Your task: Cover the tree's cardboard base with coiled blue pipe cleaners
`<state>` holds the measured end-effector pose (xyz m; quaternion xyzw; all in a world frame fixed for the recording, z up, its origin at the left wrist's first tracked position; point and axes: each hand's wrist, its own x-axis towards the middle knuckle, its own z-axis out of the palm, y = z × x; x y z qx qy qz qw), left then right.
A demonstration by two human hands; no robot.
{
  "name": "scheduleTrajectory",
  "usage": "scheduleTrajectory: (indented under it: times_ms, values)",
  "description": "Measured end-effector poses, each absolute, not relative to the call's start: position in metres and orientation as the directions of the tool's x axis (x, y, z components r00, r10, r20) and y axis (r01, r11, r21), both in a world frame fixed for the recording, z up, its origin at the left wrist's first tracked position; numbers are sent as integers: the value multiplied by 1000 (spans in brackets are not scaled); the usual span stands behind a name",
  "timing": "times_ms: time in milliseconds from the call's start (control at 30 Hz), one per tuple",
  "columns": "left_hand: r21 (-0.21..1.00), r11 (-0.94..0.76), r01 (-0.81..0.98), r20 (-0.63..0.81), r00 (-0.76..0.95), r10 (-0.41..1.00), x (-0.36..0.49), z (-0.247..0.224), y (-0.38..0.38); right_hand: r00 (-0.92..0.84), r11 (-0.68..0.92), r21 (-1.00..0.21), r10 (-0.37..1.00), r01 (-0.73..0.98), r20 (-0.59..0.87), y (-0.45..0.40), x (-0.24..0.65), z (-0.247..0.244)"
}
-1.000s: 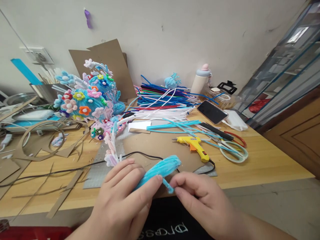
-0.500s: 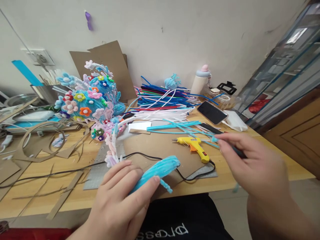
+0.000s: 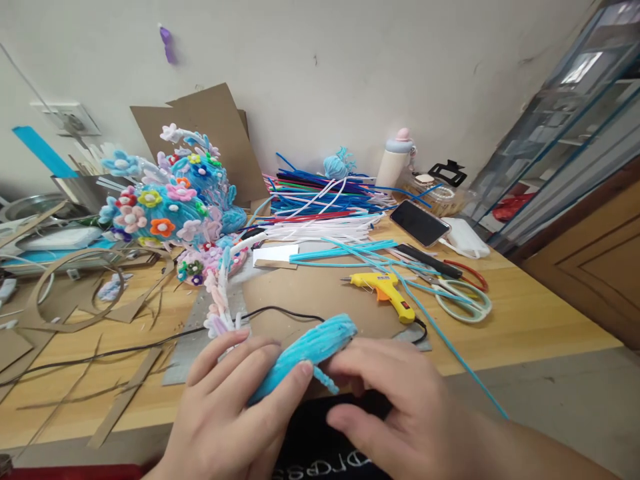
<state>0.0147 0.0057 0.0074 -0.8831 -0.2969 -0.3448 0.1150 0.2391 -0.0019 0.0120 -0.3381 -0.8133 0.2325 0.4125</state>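
Observation:
My left hand (image 3: 235,393) is closed round a light-blue piece made of pipe cleaners (image 3: 315,343) laid side by side, its far end slanting up to the right. A short twisted tail sticks out below it, beside my left thumb. Close by on the right, my right hand (image 3: 395,393) is open, with thumb and fingers apart and nothing visible between them. Its fingertips reach behind the far end of the piece; whether they touch it I cannot tell. Past the hands lies a yellow hot glue gun (image 3: 383,291) on a cardboard sheet (image 3: 295,287).
Scissors (image 3: 463,300) lie at right near loose blue pipe cleaners (image 3: 345,250), one hanging over the table edge. A heap of coloured pipe cleaners (image 3: 320,197), a phone (image 3: 420,222) and a bottle (image 3: 394,163) are behind. A flowered pipe-cleaner model (image 3: 170,213) stands left; a black cord (image 3: 150,343) crosses the table.
My right hand has come from the scissors at the right to beside the blue piece, and its fingers have opened. The scissors now lie on the table. The left hand keeps its hold.

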Motion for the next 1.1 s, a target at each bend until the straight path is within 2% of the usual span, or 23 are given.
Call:
scheduleTrajectory:
  times_ms: [100,300,433,700,1100]
  values:
    - [-30,-791,611,671,599,437,13,6,5,-439,618,-697,774,364,457,-9,224,12]
    - [8,-769,639,699,547,461,13,3,6,-453,715,-579,698,392,555,-2,223,0]
    - [-79,-742,666,673,584,453,15,4,4,-453,745,-521,667,416,592,-4,222,0]
    - [-167,-710,684,672,606,425,14,11,6,-415,643,-651,762,403,496,0,226,7]
    - [-222,-688,691,665,623,411,19,17,6,-359,602,-647,798,468,483,3,222,6]
